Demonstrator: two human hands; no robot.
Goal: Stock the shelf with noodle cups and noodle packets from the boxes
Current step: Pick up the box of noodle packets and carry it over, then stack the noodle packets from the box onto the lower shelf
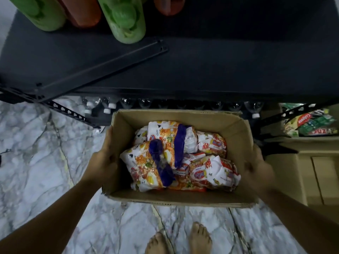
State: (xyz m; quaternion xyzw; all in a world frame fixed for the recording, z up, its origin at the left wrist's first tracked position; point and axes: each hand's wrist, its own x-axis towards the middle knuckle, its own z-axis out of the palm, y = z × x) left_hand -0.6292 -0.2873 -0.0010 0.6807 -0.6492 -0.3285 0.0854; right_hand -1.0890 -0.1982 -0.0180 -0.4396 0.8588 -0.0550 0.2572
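I hold an open cardboard box in front of me, above the marble floor. My left hand grips its left wall and my right hand grips its right wall. Inside lie several noodle packets, white and orange multipacks; two of them carry a purple band. Beyond the box runs the black shelf, its near part bare.
Green bottles and orange bottles lie at the shelf's back left. A loose black metal bar lies slantwise on it. Clear bottles line the level below. Another cardboard box and toothpaste cartons sit at right.
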